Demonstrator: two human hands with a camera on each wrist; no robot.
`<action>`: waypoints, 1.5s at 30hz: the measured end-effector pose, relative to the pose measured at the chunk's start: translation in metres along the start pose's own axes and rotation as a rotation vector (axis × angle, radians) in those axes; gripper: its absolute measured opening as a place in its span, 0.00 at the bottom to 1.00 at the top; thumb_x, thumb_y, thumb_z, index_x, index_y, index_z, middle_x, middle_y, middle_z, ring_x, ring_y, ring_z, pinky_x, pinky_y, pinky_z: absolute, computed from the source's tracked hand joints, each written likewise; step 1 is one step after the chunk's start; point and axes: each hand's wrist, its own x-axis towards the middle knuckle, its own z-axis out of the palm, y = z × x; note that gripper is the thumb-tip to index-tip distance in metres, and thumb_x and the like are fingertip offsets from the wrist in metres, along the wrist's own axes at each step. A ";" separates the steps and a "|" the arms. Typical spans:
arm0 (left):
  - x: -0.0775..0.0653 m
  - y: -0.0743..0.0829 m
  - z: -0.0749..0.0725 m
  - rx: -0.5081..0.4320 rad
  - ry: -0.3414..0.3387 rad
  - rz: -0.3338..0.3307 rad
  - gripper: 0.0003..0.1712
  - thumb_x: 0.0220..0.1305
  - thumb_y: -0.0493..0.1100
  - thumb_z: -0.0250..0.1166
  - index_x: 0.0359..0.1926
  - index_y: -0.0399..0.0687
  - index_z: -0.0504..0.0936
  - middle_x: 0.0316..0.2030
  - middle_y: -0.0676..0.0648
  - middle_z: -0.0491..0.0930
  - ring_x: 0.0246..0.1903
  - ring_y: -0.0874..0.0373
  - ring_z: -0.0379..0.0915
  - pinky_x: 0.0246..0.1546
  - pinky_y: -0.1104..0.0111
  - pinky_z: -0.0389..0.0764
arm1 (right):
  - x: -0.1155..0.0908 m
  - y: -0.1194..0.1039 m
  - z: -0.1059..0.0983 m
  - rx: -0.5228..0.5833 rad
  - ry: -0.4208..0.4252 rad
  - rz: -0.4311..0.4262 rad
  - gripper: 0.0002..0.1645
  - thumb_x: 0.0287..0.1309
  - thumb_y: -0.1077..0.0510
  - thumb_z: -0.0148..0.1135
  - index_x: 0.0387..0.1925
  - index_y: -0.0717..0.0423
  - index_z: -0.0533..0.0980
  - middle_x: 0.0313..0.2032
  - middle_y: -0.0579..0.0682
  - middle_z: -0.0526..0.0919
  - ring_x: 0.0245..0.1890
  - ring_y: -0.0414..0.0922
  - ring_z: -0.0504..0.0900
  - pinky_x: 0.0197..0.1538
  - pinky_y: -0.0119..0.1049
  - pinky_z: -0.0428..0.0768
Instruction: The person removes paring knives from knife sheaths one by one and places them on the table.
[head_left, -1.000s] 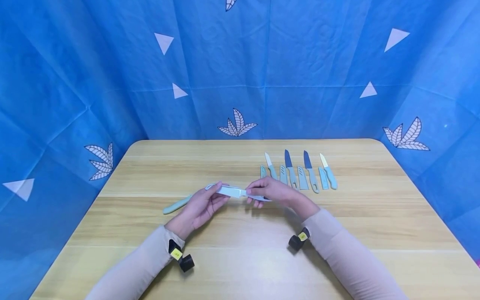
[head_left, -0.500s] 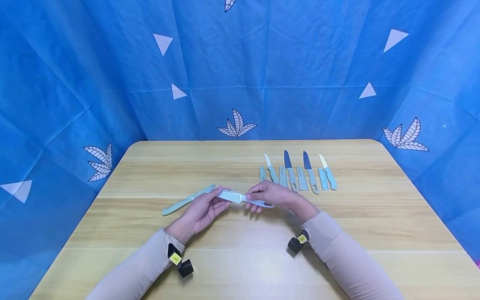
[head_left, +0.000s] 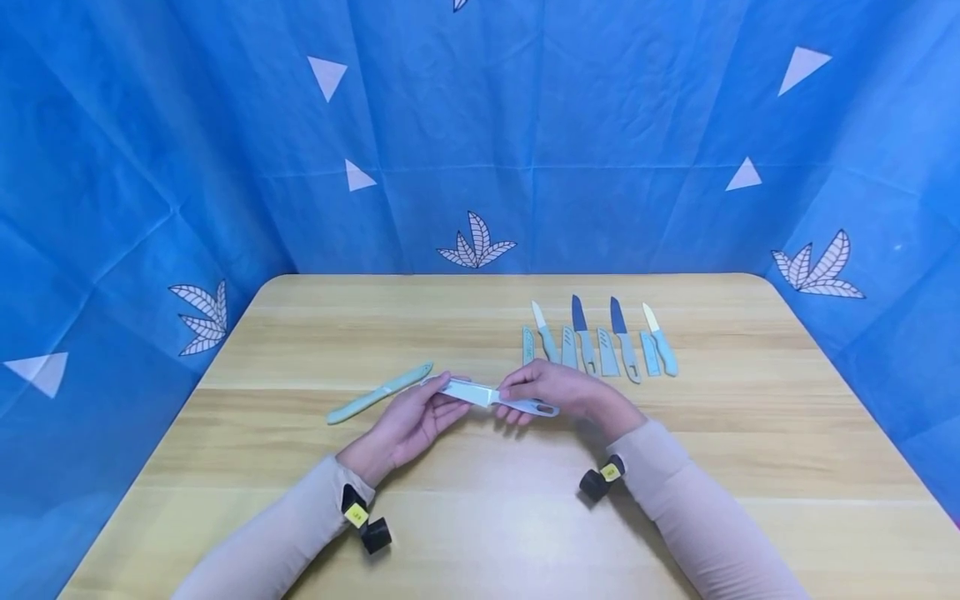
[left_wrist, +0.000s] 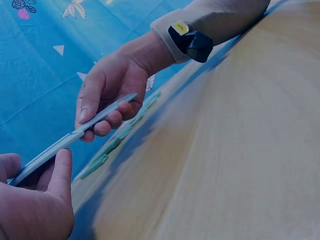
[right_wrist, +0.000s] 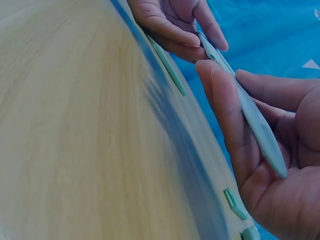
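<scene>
A pale blue knife is held level above the table between both hands, a sheath [head_left: 467, 392] around its blade. My left hand [head_left: 415, 423] pinches the sheath near its far end between thumb and fingers. On the other side, my right hand [head_left: 557, 388] grips the handle [left_wrist: 111, 108], whose holed end shows past the fingers in the head view. The left fingers hide the sheath's tip. Left of the hands, a closed green knife [head_left: 378, 393] lies slanted on the table.
To the right behind the hands, several unsheathed knives lie in a row, among them a dark-bladed knife [head_left: 618, 317] and a yellow-bladed knife [head_left: 660, 340]. Loose sheaths [head_left: 608, 352] lie between them. A blue curtain [head_left: 525, 125] surrounds the wooden table [head_left: 487, 517].
Both hands and the held knife have shifted slightly right and a little down. More of the handle's holed end shows, and the green knife's tip is now uncovered.
</scene>
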 end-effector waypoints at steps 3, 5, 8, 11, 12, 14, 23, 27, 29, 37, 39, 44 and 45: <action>0.001 -0.002 0.001 -0.014 0.008 -0.005 0.22 0.76 0.45 0.52 0.59 0.30 0.70 0.49 0.34 0.80 0.51 0.45 0.79 0.61 0.61 0.75 | -0.001 0.000 0.000 -0.004 -0.023 -0.005 0.16 0.69 0.60 0.57 0.49 0.70 0.79 0.40 0.66 0.84 0.35 0.51 0.86 0.46 0.46 0.87; 0.001 -0.003 0.002 -0.017 0.010 -0.010 0.22 0.76 0.45 0.52 0.59 0.31 0.70 0.49 0.35 0.81 0.51 0.46 0.79 0.61 0.61 0.75 | -0.002 0.002 0.000 0.003 -0.042 -0.005 0.16 0.69 0.60 0.56 0.50 0.71 0.78 0.40 0.66 0.84 0.35 0.51 0.86 0.46 0.47 0.87; 0.002 -0.005 0.002 -0.022 0.005 -0.013 0.22 0.76 0.46 0.52 0.58 0.31 0.70 0.48 0.35 0.81 0.51 0.46 0.79 0.61 0.61 0.75 | -0.003 0.003 0.001 0.014 -0.064 0.001 0.17 0.69 0.60 0.56 0.51 0.72 0.77 0.40 0.66 0.84 0.34 0.51 0.86 0.44 0.46 0.87; 0.002 -0.006 0.003 -0.037 -0.005 -0.016 0.22 0.76 0.46 0.52 0.58 0.31 0.71 0.49 0.35 0.81 0.52 0.45 0.78 0.61 0.60 0.75 | -0.005 0.003 0.001 0.021 -0.071 0.007 0.17 0.69 0.61 0.56 0.51 0.72 0.76 0.40 0.65 0.84 0.34 0.50 0.86 0.42 0.45 0.87; 0.002 -0.007 0.004 -0.036 -0.013 -0.014 0.22 0.76 0.46 0.52 0.58 0.31 0.71 0.49 0.34 0.80 0.53 0.45 0.78 0.61 0.60 0.74 | -0.005 0.003 0.001 0.022 -0.073 0.008 0.17 0.69 0.61 0.56 0.50 0.72 0.76 0.40 0.65 0.84 0.34 0.50 0.86 0.42 0.45 0.88; 0.002 -0.007 0.004 -0.038 -0.016 -0.015 0.22 0.76 0.46 0.52 0.59 0.31 0.70 0.50 0.34 0.80 0.53 0.45 0.78 0.61 0.60 0.74 | -0.006 0.003 0.001 0.025 -0.073 0.009 0.17 0.68 0.61 0.56 0.50 0.72 0.76 0.40 0.66 0.84 0.33 0.50 0.85 0.41 0.44 0.88; 0.002 -0.008 0.005 -0.048 -0.036 -0.011 0.27 0.77 0.46 0.50 0.64 0.27 0.63 0.50 0.33 0.80 0.54 0.45 0.77 0.61 0.61 0.74 | -0.007 0.002 0.000 -0.011 -0.060 0.010 0.16 0.68 0.60 0.57 0.49 0.70 0.78 0.38 0.66 0.84 0.32 0.50 0.86 0.41 0.44 0.88; 0.002 -0.008 0.005 -0.051 -0.042 -0.015 0.25 0.77 0.46 0.49 0.63 0.27 0.64 0.51 0.33 0.79 0.54 0.44 0.77 0.61 0.61 0.74 | -0.007 0.002 -0.001 -0.011 -0.072 0.008 0.16 0.67 0.61 0.58 0.49 0.70 0.78 0.37 0.65 0.85 0.32 0.50 0.85 0.41 0.44 0.88; 0.002 -0.009 0.005 -0.048 -0.054 -0.015 0.26 0.77 0.46 0.49 0.63 0.27 0.64 0.51 0.33 0.79 0.54 0.44 0.77 0.62 0.61 0.74 | -0.008 0.002 -0.002 -0.015 -0.075 0.010 0.15 0.67 0.61 0.58 0.48 0.70 0.78 0.37 0.65 0.85 0.31 0.49 0.85 0.40 0.43 0.88; 0.000 -0.012 0.001 -0.036 -0.066 -0.023 0.27 0.76 0.45 0.52 0.65 0.27 0.63 0.53 0.32 0.78 0.56 0.44 0.75 0.62 0.62 0.73 | -0.010 0.001 -0.003 -0.029 -0.077 0.031 0.14 0.67 0.60 0.59 0.47 0.68 0.79 0.36 0.64 0.85 0.30 0.49 0.86 0.40 0.43 0.88; 0.000 -0.012 0.001 -0.037 -0.064 -0.024 0.27 0.76 0.45 0.52 0.65 0.27 0.63 0.54 0.32 0.77 0.56 0.44 0.75 0.62 0.62 0.73 | -0.010 0.001 -0.003 -0.036 -0.081 0.031 0.14 0.67 0.61 0.59 0.47 0.68 0.79 0.36 0.64 0.85 0.31 0.49 0.86 0.40 0.44 0.88; 0.000 -0.014 0.000 -0.049 -0.057 -0.023 0.27 0.75 0.44 0.52 0.65 0.28 0.62 0.54 0.33 0.77 0.56 0.44 0.75 0.62 0.62 0.73 | -0.010 0.000 -0.003 -0.055 -0.091 0.032 0.14 0.67 0.62 0.57 0.48 0.69 0.79 0.36 0.65 0.85 0.31 0.50 0.86 0.40 0.43 0.88; 0.000 -0.014 -0.001 -0.051 -0.055 -0.023 0.27 0.75 0.44 0.52 0.65 0.28 0.62 0.54 0.33 0.77 0.56 0.44 0.75 0.62 0.62 0.73 | -0.010 0.000 -0.002 -0.059 -0.092 0.034 0.14 0.68 0.62 0.57 0.48 0.70 0.79 0.36 0.65 0.85 0.31 0.50 0.86 0.40 0.43 0.88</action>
